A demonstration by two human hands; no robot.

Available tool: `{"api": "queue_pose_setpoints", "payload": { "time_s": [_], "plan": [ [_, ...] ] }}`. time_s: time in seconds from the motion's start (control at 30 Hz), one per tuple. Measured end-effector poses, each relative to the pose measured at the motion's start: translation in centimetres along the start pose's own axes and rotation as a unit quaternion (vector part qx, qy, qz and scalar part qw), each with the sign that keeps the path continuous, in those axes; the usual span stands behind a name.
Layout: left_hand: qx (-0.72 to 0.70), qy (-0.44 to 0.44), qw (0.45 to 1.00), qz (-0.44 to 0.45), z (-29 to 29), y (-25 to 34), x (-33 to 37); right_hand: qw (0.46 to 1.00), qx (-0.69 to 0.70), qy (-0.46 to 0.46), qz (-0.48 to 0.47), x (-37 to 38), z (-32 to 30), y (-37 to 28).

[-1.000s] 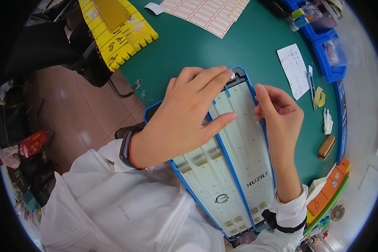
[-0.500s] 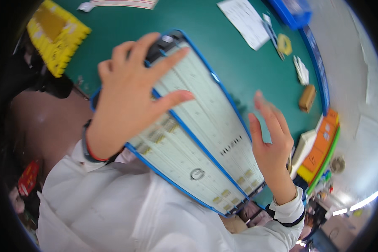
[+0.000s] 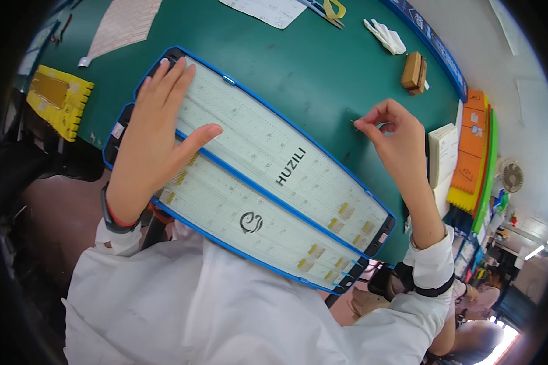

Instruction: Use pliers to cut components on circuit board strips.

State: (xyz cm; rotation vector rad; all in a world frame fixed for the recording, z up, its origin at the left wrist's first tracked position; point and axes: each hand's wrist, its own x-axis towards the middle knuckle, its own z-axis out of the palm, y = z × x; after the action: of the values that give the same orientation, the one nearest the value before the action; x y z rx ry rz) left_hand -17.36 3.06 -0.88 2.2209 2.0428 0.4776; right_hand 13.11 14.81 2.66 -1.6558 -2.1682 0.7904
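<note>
Two long white blue-framed trays (image 3: 268,182) lie side by side on the green table (image 3: 323,73), near edge overhanging. Left hand (image 3: 155,137) lies flat, grip released, on the trays' far end. Right hand (image 3: 396,137), just right of the trays, pinches a tiny pin (image 3: 353,123). The trays look light, thin, somewhat flexy; best held by the blue rims.

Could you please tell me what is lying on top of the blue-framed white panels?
The left hand lies flat on the blue-framed white panels, fingers spread. Whatever is under the palm is covered. The right hand is off them, over the green table.

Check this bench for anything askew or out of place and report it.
The blue-framed white tray lies slanted, its near end past the edge of the green table, over the lap. The left hand rests flat on it. Nothing looks spilled or damaged.
</note>
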Motion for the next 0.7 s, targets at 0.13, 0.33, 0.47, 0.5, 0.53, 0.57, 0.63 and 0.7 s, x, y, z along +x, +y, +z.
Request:
{"api": "queue_pose_setpoints", "payload": {
  "time_s": [0.13, 0.33, 0.47, 0.5, 0.53, 0.57, 0.63, 0.7],
  "plan": [
    [-0.005, 0.028, 1.0, 0.0, 0.0, 0.0, 0.0, 0.994, -0.077, 0.007, -0.081, -0.3, 1.4, 0.7],
    [-0.016, -0.078, 0.992, -0.103, -2.4, 2.2, 1.1, 0.991, -0.062, 0.071, -0.097, -5.1, -1.6, 2.5],
    [0.032, -0.012, 0.998, -0.056, -0.9, 2.9, 1.2, 0.995, -0.01, 0.029, -0.096, -8.5, -1.2, 1.3],
    [0.023, -0.015, 0.999, -0.026, -0.4, 4.2, 1.0, 0.995, -0.03, 0.015, -0.092, -9.1, -0.8, 1.2],
    [0.017, -0.017, 1.0, 0.007, -0.7, 6.2, 1.0, 0.996, -0.033, 0.007, -0.088, -9.4, -0.5, 0.7],
    [-0.031, -0.043, 0.998, 0.041, -0.5, 8.6, 0.7, 0.993, -0.042, 0.004, -0.109, -9.6, -0.5, 0.8],
    [-0.086, -0.075, 0.99, 0.08, 0.4, 13.2, -0.1, 0.994, -0.055, -0.006, -0.09, -9.9, -0.7, 0.9],
    [-0.134, -0.173, 0.968, 0.119, 1.1, 16.3, -0.8, 0.994, -0.066, -0.025, -0.086, -10.1, -0.8, 0.9]
  ]
}}
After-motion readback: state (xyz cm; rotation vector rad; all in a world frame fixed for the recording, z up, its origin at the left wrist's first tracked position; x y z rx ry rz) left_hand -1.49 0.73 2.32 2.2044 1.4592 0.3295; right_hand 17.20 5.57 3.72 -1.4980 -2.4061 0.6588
